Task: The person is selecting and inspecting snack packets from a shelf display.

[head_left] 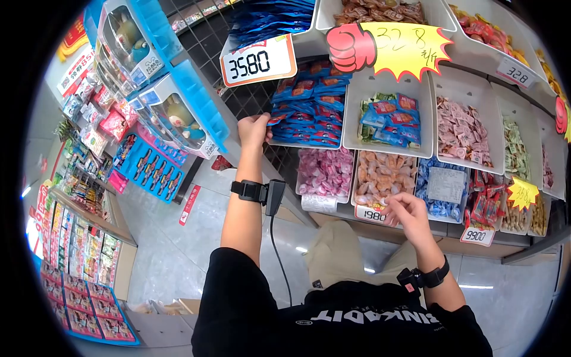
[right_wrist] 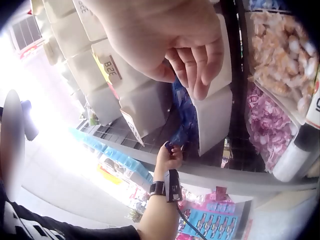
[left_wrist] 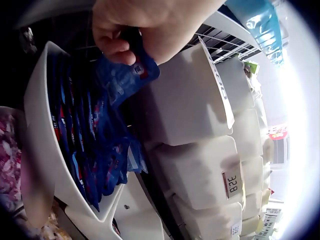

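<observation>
My left hand [head_left: 254, 129] grips a blue packet [left_wrist: 122, 82] by its end, at the left side of a white bin [left_wrist: 37, 95] filled with stacked blue packets [head_left: 315, 110]. In the left wrist view the packet hangs from curled fingers, overlapping the others in the row. My right hand [head_left: 409, 219] is held in the air over the front edge of the lower bins, near the orange-wrapped candies [head_left: 385, 177]. Its fingers are loosely bent with nothing in them, as the right wrist view of the hand [right_wrist: 175, 45] shows.
Beside the blue packets stand bins of mixed packets [head_left: 389, 119] and pink candies [head_left: 464, 128]. A price card [head_left: 259, 61] and a yellow sign [head_left: 410, 47] hang above. Boxed toys [head_left: 178, 116] are at the left. Pink-wrapped candies [head_left: 325, 172] fill a lower bin.
</observation>
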Available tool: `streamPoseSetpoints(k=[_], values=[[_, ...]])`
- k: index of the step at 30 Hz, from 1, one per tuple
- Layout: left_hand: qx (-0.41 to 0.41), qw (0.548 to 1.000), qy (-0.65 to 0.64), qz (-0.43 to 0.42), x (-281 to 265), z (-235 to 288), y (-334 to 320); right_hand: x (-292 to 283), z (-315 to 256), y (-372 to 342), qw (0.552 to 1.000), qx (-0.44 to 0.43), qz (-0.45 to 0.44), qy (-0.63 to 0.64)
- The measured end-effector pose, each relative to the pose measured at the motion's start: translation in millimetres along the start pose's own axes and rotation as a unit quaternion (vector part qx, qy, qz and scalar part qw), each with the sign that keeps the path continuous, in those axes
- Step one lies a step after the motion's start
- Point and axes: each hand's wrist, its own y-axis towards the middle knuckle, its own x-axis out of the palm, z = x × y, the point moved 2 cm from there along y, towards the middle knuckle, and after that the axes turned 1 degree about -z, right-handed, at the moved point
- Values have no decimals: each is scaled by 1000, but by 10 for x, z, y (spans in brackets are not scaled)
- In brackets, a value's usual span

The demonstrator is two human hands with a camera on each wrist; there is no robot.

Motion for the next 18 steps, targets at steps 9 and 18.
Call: streamPoseSetpoints(k=[9, 18], values=[[-20, 986, 161, 39, 69, 75, 286, -66, 54, -45, 999, -7, -6, 31], [-2, 996, 56, 67, 67, -52, 121, -177, 73, -140, 999, -5, 13, 39]])
